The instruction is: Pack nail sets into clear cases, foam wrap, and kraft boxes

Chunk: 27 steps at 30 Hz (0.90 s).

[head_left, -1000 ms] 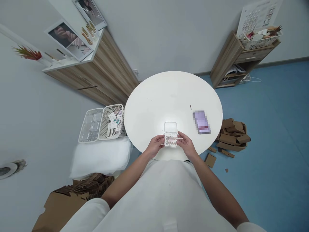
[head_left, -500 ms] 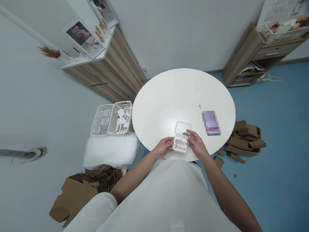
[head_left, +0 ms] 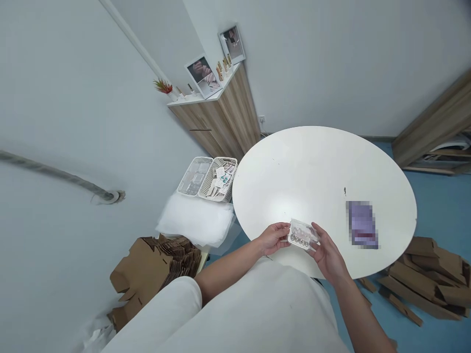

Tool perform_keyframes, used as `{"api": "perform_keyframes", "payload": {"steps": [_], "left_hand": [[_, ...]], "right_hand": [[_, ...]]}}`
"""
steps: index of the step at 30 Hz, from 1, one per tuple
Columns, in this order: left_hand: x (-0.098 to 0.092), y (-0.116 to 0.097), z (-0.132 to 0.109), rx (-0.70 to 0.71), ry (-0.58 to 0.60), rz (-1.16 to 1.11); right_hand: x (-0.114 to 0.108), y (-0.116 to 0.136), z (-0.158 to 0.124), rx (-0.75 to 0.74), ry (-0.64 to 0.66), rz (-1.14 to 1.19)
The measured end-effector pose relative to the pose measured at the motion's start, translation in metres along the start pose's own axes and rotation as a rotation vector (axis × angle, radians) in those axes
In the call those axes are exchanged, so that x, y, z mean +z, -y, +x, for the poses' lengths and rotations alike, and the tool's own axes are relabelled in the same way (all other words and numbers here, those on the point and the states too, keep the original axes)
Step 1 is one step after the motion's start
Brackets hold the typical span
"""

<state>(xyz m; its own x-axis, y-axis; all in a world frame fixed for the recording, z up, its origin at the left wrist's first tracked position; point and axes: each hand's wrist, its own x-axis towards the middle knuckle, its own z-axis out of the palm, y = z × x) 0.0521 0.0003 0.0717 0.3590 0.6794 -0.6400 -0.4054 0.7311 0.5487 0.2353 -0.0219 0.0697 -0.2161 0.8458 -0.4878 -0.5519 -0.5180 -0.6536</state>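
Note:
Between my hands, above the near edge of the white oval table [head_left: 312,166], is a small clear-lidded plastic case [head_left: 300,241] with several shiny round pieces in rows. My left hand [head_left: 275,237] grips its left side between thumb and fingers. My right hand [head_left: 327,252] holds its right side, with fingers at the lid. The lid [head_left: 304,229] is tilted down over the pieces; whether it is fully closed I cannot tell. A pixelated purple item [head_left: 362,224] lies on the table to the right of my hands.
Left of the table stand a white basket of cards [head_left: 221,196] and a basket of clear cases [head_left: 195,176]. Below them are white translucent sheets [head_left: 195,218] and stacked flat cardboard boxes [head_left: 147,264]. More cardboard [head_left: 427,279] lies on the floor at right. A wooden cabinet [head_left: 235,108] stands behind.
The case's lid, standing open before, has swung down over the pieces, and my right hand has moved with it. My view has turned to the left, shifting the scene to the right.

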Motion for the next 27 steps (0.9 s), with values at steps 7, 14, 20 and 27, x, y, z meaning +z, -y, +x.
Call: {"api": "perform_keyframes", "payload": {"steps": [7,14,20,27], "left_hand": [[0.0,0.003,-0.001,0.029,-0.029,-0.035],[-0.005,0.0,-0.005,0.109,-0.076,-0.021],[-0.012,0.001,-0.016,0.199,-0.083,0.285],[-0.028,0.0,-0.017,0.29,-0.172,0.401]], "right_hand": [[-0.004,-0.014,0.0,0.018,-0.063,-0.038],[0.011,-0.023,0.003,-0.068,-0.089,-0.17],[0.026,-0.023,0.005,-0.121,-0.092,-0.198],[0.043,-0.026,0.008,-0.133,-0.09,-0.281]]}}
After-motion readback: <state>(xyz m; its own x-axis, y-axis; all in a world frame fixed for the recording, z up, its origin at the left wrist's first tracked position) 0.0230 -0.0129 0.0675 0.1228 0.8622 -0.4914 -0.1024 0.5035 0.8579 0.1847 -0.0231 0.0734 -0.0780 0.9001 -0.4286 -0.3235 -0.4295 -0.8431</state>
